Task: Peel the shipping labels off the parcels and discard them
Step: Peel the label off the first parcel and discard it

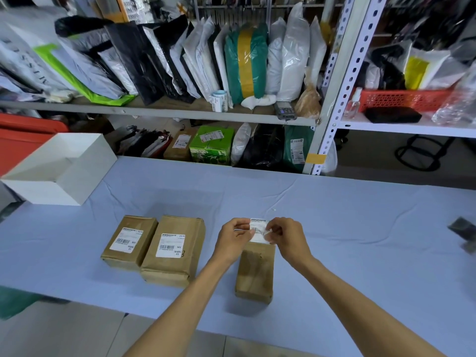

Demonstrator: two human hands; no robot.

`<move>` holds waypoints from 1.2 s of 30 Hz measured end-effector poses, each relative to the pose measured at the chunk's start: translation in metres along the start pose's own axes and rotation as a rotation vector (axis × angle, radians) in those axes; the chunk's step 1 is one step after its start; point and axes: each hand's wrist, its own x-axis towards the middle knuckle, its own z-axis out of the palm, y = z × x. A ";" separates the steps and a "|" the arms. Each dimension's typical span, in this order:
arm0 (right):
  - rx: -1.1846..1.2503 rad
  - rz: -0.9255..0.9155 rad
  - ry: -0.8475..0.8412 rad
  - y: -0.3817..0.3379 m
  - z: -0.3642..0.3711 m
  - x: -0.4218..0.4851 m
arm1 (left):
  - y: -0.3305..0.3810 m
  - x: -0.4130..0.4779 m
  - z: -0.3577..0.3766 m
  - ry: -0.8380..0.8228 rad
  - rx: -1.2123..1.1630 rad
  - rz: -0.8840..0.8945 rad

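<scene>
Shipping label (258, 231) pinched between left hand (235, 237) and right hand (288, 235), just over far end of brown parcel (255, 271) on counter (360, 240). Best folded sticky side inward before discarding, likely into white box (59, 168) at left.

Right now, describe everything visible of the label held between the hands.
The label is a white paper-like sticker with black print and a barcode, partly hidden. It stands lifted, pinched at its sides by the left hand and right hand, above the far end of a brown parcel. Whether its lower edge is stuck is unclear.
</scene>
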 end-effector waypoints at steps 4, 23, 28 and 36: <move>-0.105 -0.071 0.090 0.001 0.001 -0.002 | 0.003 -0.001 0.006 -0.010 0.154 0.064; 0.169 0.033 0.137 -0.016 0.006 -0.003 | 0.004 -0.019 0.028 0.228 -0.004 0.117; 0.278 0.096 0.186 -0.018 0.008 -0.003 | 0.007 -0.021 0.028 0.193 0.098 0.168; 0.429 0.118 0.036 -0.015 0.007 -0.005 | 0.005 -0.016 0.020 0.131 0.237 0.232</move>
